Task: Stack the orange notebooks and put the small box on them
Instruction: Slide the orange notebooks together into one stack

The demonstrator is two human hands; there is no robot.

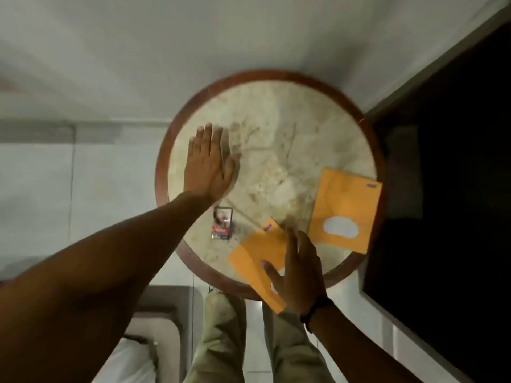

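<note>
near notebook (pixel 255 255) angled diagonally (right hand (pixel 300 275) flat on it)

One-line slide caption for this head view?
Open right hand over nearer orange notebook; left hand flat above round marble table.

Nothing here can be read: the small purple label at the corner of each orange notebook (pixel 345 208), the near one (pixel 257 252) likewise, is only a blur, and the printing on the red band of the small box (pixel 222 223) is too smeared to make out.
</note>
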